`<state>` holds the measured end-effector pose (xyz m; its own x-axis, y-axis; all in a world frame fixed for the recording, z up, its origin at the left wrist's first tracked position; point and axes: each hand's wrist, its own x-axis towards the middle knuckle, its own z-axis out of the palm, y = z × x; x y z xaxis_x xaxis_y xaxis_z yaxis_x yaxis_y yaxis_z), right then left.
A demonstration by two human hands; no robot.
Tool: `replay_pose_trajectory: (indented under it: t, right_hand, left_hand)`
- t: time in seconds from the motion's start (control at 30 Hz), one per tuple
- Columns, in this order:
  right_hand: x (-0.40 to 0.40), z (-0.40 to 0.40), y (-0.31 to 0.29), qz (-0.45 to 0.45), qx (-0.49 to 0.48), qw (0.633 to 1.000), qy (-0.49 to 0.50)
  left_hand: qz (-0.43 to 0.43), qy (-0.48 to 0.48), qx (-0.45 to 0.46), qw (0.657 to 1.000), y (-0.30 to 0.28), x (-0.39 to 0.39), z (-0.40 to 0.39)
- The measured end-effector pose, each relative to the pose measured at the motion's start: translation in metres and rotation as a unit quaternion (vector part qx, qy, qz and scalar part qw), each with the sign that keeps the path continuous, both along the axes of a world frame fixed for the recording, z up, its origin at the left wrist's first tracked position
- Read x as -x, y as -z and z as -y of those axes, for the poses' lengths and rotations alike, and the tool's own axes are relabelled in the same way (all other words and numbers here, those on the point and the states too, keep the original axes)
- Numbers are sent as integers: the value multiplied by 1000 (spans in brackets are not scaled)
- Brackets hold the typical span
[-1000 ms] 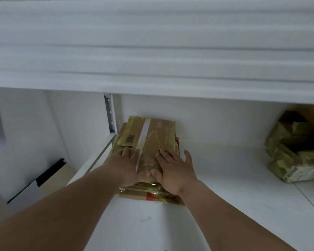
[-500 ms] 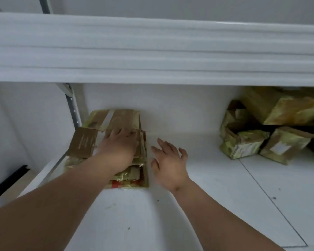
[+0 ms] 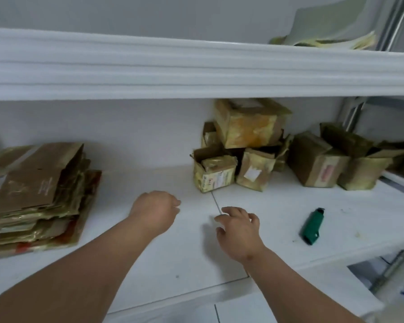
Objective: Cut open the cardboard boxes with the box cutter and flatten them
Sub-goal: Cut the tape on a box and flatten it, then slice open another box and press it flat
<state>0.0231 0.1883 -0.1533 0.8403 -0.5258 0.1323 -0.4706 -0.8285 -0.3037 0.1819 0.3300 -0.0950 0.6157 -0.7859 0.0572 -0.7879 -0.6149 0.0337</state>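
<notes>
**Hovering empty-handed between flattened stack and uncut boxes**

Reaching out over the white shelf (image 3: 278, 206), both arms extended from the lower edge of the view. Left hand (image 3: 155, 207) hanging above the shelf surface near the middle, fingers (image 3: 175, 203) loosely curled under, holding nothing. Right hand (image 3: 239, 227) hovering just beside it to the right, fingers (image 3: 229, 212) spread and slightly bent, also holding nothing, casting a shadow on the shelf below.

Lying at the far left of the shelf: stack of flattened cardboard boxes (image 3: 33, 194), brown with yellowish tape, piled unevenly, well apart from both hands.

Sitting against the back wall to the right of centre: cluster of uncut cardboard boxes (image 3: 250, 155), taped and crumpled, one perched on top of the others, the nearest one (image 3: 214, 176) with a flap standing open. More boxes (image 3: 331, 164) continuing toward the right edge.

Lying flat on the shelf to the right of the right hand, apart from it: green box cutter (image 3: 312, 226), dark tip pointing away toward the back.

Running across overhead: upper shelf (image 3: 196, 66), white, with papers (image 3: 324, 38) resting at its right end.
</notes>
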Motion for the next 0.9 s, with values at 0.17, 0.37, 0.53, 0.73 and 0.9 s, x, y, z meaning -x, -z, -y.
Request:
replay_pose_trajectory:
  t: [0.17, 0.37, 0.53, 0.73, 0.9]
  right_hand:
    - [53, 57, 3, -14, -21, 999, 43]
    - [73, 105, 2, -6, -39, 996, 84]
    - [61, 145, -23, 33, -23, 993, 111]
    - [28, 188, -76, 125, 15, 981, 145]
    - [2, 215, -108, 166, -57, 972, 155]
  left_hand:
    - [-17, 12, 26, 999, 4, 47, 71]
    - [45, 6, 42, 998, -1, 58, 138]
    - [108, -41, 150, 982, -27, 45, 183]
    - [82, -12, 283, 956, -70, 9, 212]
    - [3, -6, 296, 955, -80, -2, 233]
